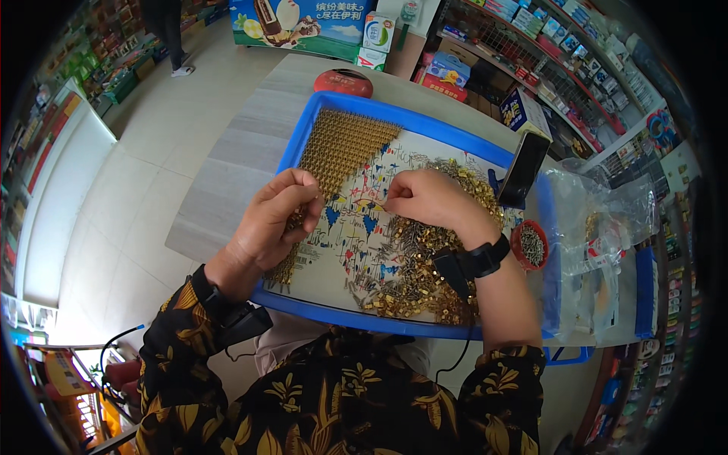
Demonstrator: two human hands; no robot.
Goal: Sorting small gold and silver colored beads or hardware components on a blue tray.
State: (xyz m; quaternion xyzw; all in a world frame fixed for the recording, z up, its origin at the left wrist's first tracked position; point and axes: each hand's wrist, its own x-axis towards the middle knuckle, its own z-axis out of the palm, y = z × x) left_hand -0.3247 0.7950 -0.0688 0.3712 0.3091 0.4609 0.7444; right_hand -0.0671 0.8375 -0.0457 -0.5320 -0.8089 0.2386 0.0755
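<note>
Head view: left hand curled over gold rows; right hand pinched; contents unclear.

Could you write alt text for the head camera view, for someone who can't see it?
A person's left hand is at neat rows of small brass-coloured parts in a blue tray; the right hand is by the edge of a heap of gold and silver pieces. A phone and red bowl sit to the right.

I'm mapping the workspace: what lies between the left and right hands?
In the head view, a white surface with colourful drawings lies between the left hand and right hand.
</note>
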